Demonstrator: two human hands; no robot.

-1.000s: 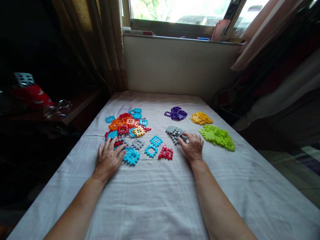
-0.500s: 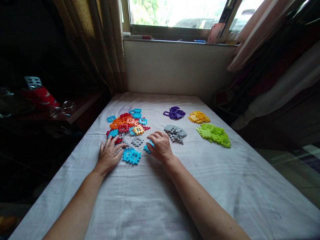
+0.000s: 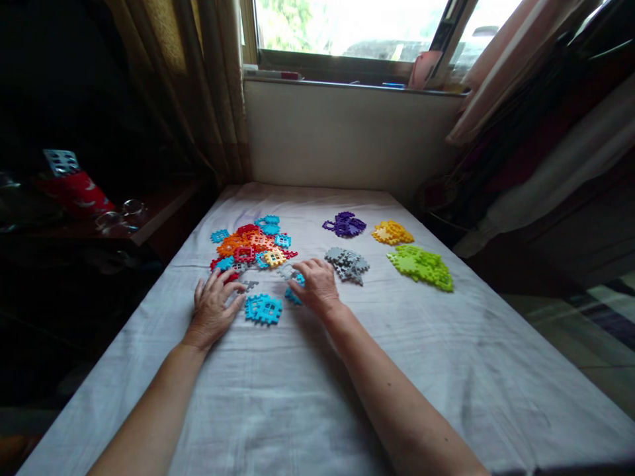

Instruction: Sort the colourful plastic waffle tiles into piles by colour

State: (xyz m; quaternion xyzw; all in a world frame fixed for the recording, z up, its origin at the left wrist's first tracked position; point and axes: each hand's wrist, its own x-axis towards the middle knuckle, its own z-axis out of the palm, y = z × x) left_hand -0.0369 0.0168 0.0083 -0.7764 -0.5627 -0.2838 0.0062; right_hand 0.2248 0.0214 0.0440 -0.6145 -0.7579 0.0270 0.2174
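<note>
My left hand [image 3: 213, 305] rests with spread fingers at the near left edge of a mixed pile of red and orange [image 3: 233, 245] plastic pieces. Its fingertips are near a red piece and a small gray piece [image 3: 251, 285]. Just right of it lie overlapping blue pieces [image 3: 263, 309]. My right hand [image 3: 315, 284] has its fingers curved over a blue piece [image 3: 294, 292], with a light gray piece [image 3: 286, 270] at its fingertips. Whether it grips either one is unclear. A gray pile [image 3: 348, 264] lies just beyond this hand.
Farther back are a purple pile [image 3: 344, 224] and a yellow pile [image 3: 392, 232], with a green pile [image 3: 421, 267] at the right. All lie on a white sheet [image 3: 278, 410]. Left of the bed, a dark table [image 3: 163, 208] holds a red container [image 3: 79, 194] and glasses [image 3: 122, 215].
The light gray piece moved right and away, to my right hand's fingertips. The blue pieces between my hands shifted slightly right. My left hand moved slightly back from them.
</note>
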